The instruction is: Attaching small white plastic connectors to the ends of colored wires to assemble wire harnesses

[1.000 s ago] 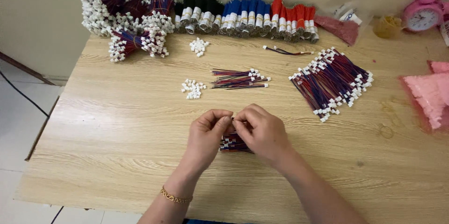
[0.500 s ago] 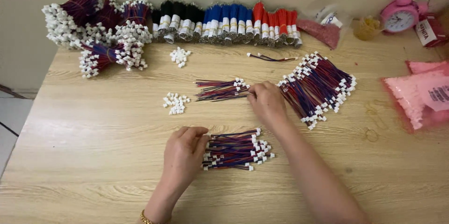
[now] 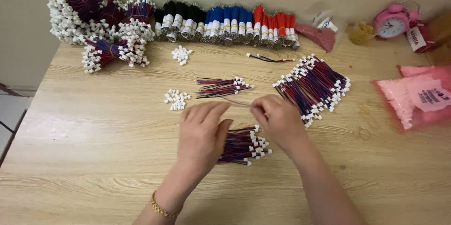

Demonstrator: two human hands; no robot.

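My left hand [image 3: 203, 133] hovers with fingers stretched over a small bundle of red-and-blue wires with white connectors [image 3: 244, 145] lying on the wooden table [image 3: 94, 159]. My right hand [image 3: 278, 119] is beside it, fingertips pinched on a thin pale strand [image 3: 237, 103]. The strand runs taut across to my left fingertips. Just behind the hands lies another small wire bundle [image 3: 221, 87], and a large fanned pile of the same wires [image 3: 312, 86] sits to the right.
Two small heaps of loose white connectors [image 3: 176, 99] [image 3: 181, 54] lie at the left centre. Big wire bundles [image 3: 101, 23] and a row of black, blue and red rolls [image 3: 225, 23] line the back edge. A pink alarm clock [image 3: 391, 22] and pink bags [image 3: 418, 96] are at the right.
The bundle was first held between both hands, then laid on the table. My right hand reached back toward the far wires and has returned, now stretching a thin strand with the left hand.
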